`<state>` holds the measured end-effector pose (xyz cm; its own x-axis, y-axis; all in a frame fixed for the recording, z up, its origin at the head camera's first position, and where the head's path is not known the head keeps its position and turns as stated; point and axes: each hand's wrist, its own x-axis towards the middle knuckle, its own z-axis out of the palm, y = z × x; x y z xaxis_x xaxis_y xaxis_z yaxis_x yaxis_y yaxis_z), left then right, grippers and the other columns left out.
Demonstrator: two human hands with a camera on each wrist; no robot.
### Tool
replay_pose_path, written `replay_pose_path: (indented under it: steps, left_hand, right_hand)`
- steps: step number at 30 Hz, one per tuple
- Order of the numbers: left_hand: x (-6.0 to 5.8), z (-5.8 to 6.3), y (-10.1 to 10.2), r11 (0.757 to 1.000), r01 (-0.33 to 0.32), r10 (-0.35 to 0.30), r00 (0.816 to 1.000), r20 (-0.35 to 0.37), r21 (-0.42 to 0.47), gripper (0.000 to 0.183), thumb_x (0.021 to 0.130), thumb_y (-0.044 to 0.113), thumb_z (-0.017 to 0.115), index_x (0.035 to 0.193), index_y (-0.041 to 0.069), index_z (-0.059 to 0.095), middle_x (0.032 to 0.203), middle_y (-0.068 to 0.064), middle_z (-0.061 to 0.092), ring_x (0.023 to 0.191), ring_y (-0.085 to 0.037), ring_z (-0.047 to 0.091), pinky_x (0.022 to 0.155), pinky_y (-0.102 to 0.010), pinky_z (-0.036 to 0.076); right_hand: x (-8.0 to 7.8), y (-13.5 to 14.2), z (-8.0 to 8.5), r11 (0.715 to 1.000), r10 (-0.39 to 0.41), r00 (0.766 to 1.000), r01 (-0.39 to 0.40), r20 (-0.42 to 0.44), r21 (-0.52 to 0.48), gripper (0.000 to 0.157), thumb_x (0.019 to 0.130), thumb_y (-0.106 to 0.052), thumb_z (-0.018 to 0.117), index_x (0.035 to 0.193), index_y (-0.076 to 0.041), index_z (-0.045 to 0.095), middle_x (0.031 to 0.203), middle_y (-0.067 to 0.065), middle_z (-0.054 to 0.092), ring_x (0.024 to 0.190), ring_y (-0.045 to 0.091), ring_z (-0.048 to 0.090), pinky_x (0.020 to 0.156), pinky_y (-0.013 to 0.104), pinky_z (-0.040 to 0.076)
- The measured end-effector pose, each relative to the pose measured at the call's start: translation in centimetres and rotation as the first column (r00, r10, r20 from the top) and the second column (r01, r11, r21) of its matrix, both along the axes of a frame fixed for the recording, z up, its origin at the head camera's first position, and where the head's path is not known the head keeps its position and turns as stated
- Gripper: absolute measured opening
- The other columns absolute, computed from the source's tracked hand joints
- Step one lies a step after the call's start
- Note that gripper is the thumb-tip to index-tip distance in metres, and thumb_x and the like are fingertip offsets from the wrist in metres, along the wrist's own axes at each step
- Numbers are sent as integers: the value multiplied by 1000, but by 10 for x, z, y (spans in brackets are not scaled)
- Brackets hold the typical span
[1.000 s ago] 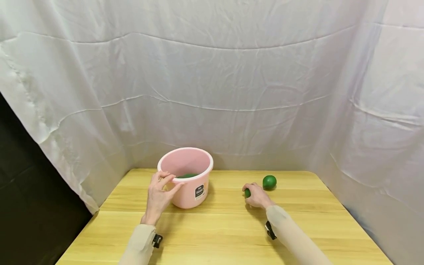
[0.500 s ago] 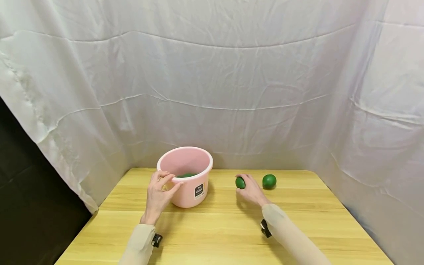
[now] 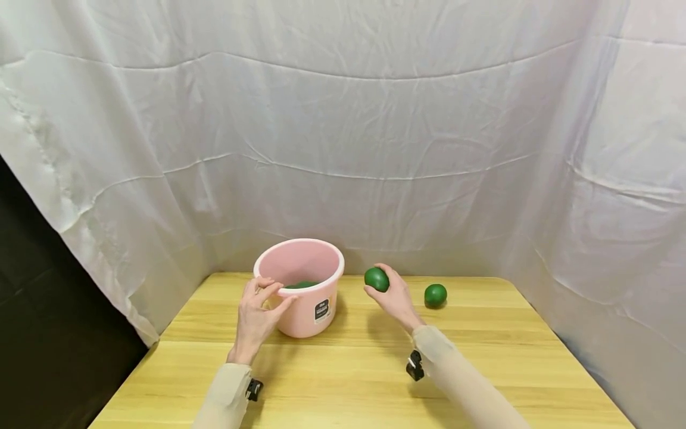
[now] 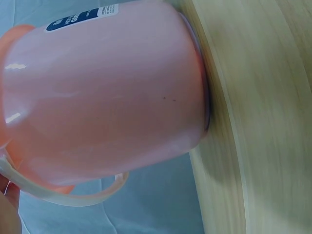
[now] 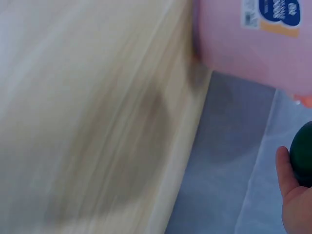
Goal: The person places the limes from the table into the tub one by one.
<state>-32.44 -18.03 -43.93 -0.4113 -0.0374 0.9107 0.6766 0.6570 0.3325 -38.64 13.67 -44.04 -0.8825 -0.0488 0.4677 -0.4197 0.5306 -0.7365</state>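
A pink bucket [image 3: 300, 313] with a white rim stands on the wooden table, and green contents [image 3: 302, 285] show inside it. My left hand [image 3: 254, 319] pinches the bucket's near left rim between thumb and fingers. In the left wrist view, the bucket's handle [image 4: 83, 199] hangs beside the fingers at the lower left. To the right of the bucket, my right hand [image 3: 395, 295] grips a glossy green lime-like fruit [image 3: 377, 279] above the table. In the right wrist view, the thumb lies along this fruit [image 5: 303, 153]. A second green fruit [image 3: 436, 295] rests on the table farther right.
The wooden table [image 3: 343, 381] ends at a back edge near a white curtain [image 3: 375, 131]. Curtain also hangs along the sides, with a black area [image 3: 48, 310] at the far left. A dark label [image 3: 322, 310] is on the bucket's front.
My right hand has lifted the green fruit off the table and carried it leftward toward the bucket. The left hand, the bucket and the second fruit have stayed in place.
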Motion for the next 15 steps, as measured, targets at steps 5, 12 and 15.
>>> replay_pose_path:
  steps: [5,12,15]
  left_hand:
    - [1,1,0,1000,6,-6,1000,-2,6,36,62,12,93,92,3,74,101,-15,63,102,-29,55,97,-17,43]
    - [0,0,0,1000,2,-2,1000,-24,3,35,62,11,93,91,4,75,101,-15,63,101,-28,56,96,-15,42]
    - [0,0,0,1000,0,0,1000,-24,3,36,62,11,93,92,4,75,100,-16,63,101,-28,56,96,-15,42]
  right_hand:
    - [2,-14,13,998,-2,999,0,-40,-65,56,84,-33,77,135,-27,53,131,7,60,104,28,63,84,45,54]
    - [4,-33,33,983,18,998,-29,-58,-182,57,84,-38,76,134,-30,50,122,4,63,97,25,64,79,42,55]
    - [3,-38,36,981,28,997,-40,-65,-187,57,83,-37,77,132,-25,51,120,5,64,97,25,64,80,42,55]
